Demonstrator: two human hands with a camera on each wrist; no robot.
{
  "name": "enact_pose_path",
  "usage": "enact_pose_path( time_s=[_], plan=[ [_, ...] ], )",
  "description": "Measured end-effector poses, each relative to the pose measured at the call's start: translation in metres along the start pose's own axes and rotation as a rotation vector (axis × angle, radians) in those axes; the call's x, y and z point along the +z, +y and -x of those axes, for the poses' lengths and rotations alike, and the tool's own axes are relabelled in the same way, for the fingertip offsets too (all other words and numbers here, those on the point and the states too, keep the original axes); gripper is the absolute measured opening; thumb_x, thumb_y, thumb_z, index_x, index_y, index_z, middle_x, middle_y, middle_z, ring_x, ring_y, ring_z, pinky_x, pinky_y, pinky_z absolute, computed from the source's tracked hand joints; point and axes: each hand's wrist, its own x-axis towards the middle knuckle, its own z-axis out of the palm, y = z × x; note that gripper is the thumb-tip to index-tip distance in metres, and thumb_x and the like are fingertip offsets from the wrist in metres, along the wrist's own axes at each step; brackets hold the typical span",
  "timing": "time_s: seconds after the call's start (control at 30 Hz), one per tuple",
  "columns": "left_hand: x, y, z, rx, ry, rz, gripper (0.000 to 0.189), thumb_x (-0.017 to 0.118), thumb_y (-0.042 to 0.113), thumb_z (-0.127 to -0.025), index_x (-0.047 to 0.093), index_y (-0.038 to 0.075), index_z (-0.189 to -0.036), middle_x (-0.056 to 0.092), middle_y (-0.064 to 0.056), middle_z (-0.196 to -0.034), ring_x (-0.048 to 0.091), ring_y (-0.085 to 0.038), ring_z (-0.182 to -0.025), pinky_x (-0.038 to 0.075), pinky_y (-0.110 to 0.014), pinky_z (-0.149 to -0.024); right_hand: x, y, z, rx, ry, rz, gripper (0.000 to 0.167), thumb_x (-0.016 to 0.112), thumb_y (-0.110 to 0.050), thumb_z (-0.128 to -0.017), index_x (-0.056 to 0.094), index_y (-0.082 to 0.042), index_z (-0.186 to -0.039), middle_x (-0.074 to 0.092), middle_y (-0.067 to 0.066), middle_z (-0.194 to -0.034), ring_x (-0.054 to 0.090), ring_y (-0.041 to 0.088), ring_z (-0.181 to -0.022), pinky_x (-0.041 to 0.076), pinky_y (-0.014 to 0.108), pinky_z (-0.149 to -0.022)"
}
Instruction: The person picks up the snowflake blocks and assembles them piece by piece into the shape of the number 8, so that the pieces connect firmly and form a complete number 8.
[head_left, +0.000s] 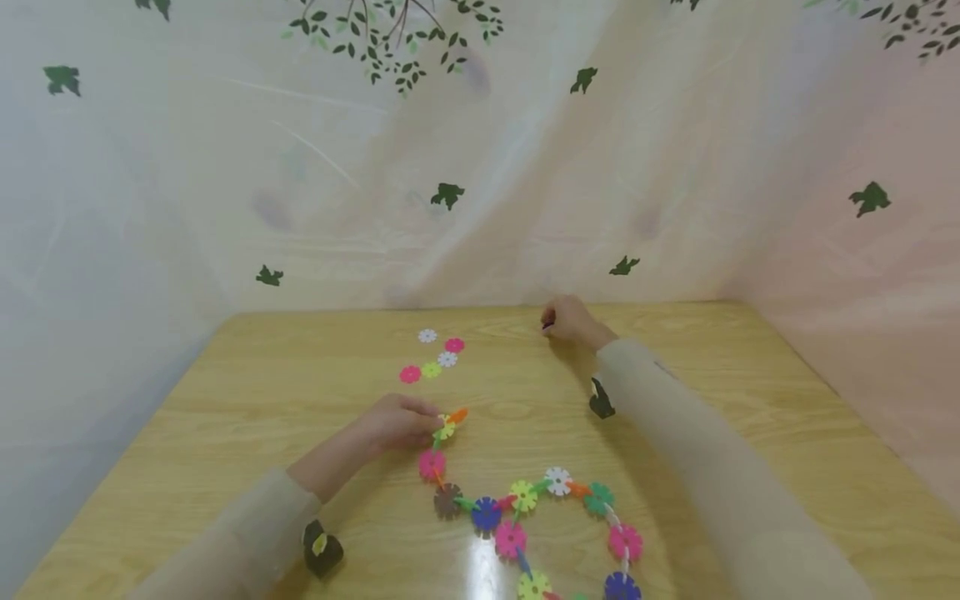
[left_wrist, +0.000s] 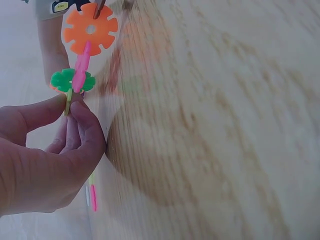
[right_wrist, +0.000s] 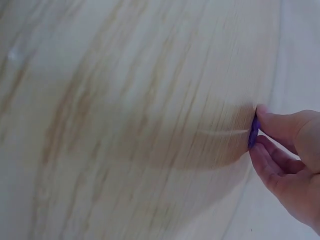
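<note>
Slotted plastic flower discs of many colours are joined into a chain (head_left: pixel 486 515) that closes into a loop nearer the person. My left hand (head_left: pixel 397 422) pinches a yellow disc (left_wrist: pixel 68 102) at the chain's far left end. Joined around it are an orange disc (head_left: pixel 458 415) and a green disc (left_wrist: pixel 64 79), and further along a pink disc (left_wrist: pixel 81 67) and another orange disc (left_wrist: pixel 90 30). Close to the table's back edge, my right hand (head_left: pixel 568 320) holds a single purple disc (right_wrist: pixel 254 131) edge-on between thumb and fingertips, low over the wood.
Several loose discs lie beyond the left hand, among them a white disc (head_left: pixel 427 336), a yellow disc (head_left: pixel 431 369) and a pink disc (head_left: pixel 410 374). The wooden table (head_left: pixel 315 358) meets a pale curtain (head_left: pixel 510 200) with leaf prints at its back edge.
</note>
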Motion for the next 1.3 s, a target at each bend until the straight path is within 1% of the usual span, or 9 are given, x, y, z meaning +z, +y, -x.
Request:
enact_pose_path(
  time_s=[0.1, 0.23, 0.5, 0.57, 0.7, 0.9, 1.07, 1.2, 1.3],
  plan=[
    [0.001, 0.0, -0.001, -0.006, -0.006, 0.0, 0.028, 0.063, 0.005, -0.089, 0.064, -0.007, -0.114, 0.071, -0.02, -0.109, 0.066, -0.007, -0.076, 0.06, -0.027, -0.079, -0.002, 0.0, 0.01, 0.023, 0.022, -0.008, 0.019, 0.075, -0.013, -0.082, 0.07, 0.004, -0.09, 0.072, 0.018, -0.093, 0.065, 0.03, -0.09, 0.054, 0.04, -0.087],
    [0.0, 0.0, -0.002, -0.012, -0.006, 0.002, 0.029, 0.064, 0.006, -0.088, 0.064, -0.007, -0.115, 0.072, -0.017, -0.105, 0.065, -0.006, -0.074, 0.059, -0.025, -0.077, -0.002, 0.005, 0.013, 0.051, 0.018, -0.027, 0.022, 0.079, -0.019, -0.079, 0.069, 0.0, -0.085, 0.071, 0.013, -0.086, 0.062, 0.023, -0.081, 0.053, 0.034, -0.08],
    [-0.002, 0.0, -0.005, -0.014, 0.005, -0.015, 0.03, 0.066, 0.007, -0.087, 0.065, -0.007, -0.113, 0.072, -0.017, -0.105, 0.064, -0.008, -0.074, 0.058, -0.023, -0.074, 0.0, -0.009, 0.025, 0.081, 0.007, -0.221, 0.025, 0.084, -0.015, -0.072, 0.071, 0.001, -0.086, 0.074, 0.014, -0.082, 0.063, 0.009, -0.063, 0.055, 0.018, -0.061],
    [-0.001, 0.0, -0.005, -0.016, 0.009, -0.017, 0.029, 0.066, 0.008, -0.087, 0.066, -0.006, -0.112, 0.072, -0.016, -0.105, 0.065, -0.009, -0.075, 0.058, -0.024, -0.075, 0.001, -0.017, 0.031, 0.103, -0.016, -0.293, 0.024, 0.082, -0.012, -0.074, 0.071, 0.004, -0.089, 0.074, 0.016, -0.084, 0.064, 0.007, -0.06, 0.057, 0.019, -0.059],
    [-0.001, 0.0, -0.005, -0.004, 0.0, -0.021, 0.03, 0.065, 0.009, -0.087, 0.065, -0.006, -0.113, 0.072, -0.017, -0.107, 0.065, -0.009, -0.078, 0.059, -0.026, -0.079, 0.005, -0.035, 0.041, 0.15, -0.084, -0.439, 0.024, 0.078, -0.005, -0.077, 0.071, 0.007, -0.097, 0.074, 0.02, -0.09, 0.067, 0.007, -0.058, 0.06, 0.025, -0.06],
    [0.0, 0.001, -0.004, 0.014, -0.001, -0.02, 0.029, 0.067, 0.009, -0.088, 0.065, -0.007, -0.112, 0.072, -0.015, -0.103, 0.065, -0.007, -0.075, 0.059, -0.026, -0.078, 0.01, -0.059, 0.059, 0.192, -0.176, -0.582, 0.025, 0.074, 0.0, -0.08, 0.07, 0.008, -0.103, 0.073, 0.022, -0.097, 0.071, 0.011, -0.066, 0.061, 0.025, -0.066],
    [0.0, 0.003, -0.002, -0.002, 0.017, -0.051, 0.028, 0.067, 0.011, -0.088, 0.066, -0.004, -0.111, 0.072, -0.013, -0.103, 0.065, -0.008, -0.077, 0.059, -0.025, -0.077, 0.015, -0.079, 0.076, 0.228, -0.257, -0.735, 0.025, 0.071, 0.001, -0.082, 0.068, 0.01, -0.105, 0.073, 0.023, -0.1, 0.073, 0.016, -0.073, 0.062, 0.029, -0.072],
    [0.0, 0.001, 0.0, 0.0, 0.02, -0.069, 0.027, 0.067, 0.012, -0.088, 0.067, -0.003, -0.11, 0.072, -0.014, -0.103, 0.065, -0.01, -0.079, 0.058, -0.026, -0.078, 0.023, -0.094, 0.089, 0.269, -0.287, -0.802, 0.025, 0.07, 0.0, -0.082, 0.068, 0.008, -0.106, 0.073, 0.021, -0.101, 0.073, 0.016, -0.077, 0.062, 0.029, -0.073],
    [-0.001, -0.001, 0.001, 0.011, 0.018, -0.078, 0.027, 0.068, 0.013, -0.087, 0.068, -0.002, -0.109, 0.073, -0.014, -0.104, 0.067, -0.011, -0.081, 0.059, -0.028, -0.08, 0.027, -0.105, 0.098, 0.329, -0.295, -0.887, 0.026, 0.07, 0.001, -0.083, 0.068, 0.007, -0.107, 0.073, 0.021, -0.103, 0.073, 0.019, -0.081, 0.061, 0.029, -0.075]
  ],
)
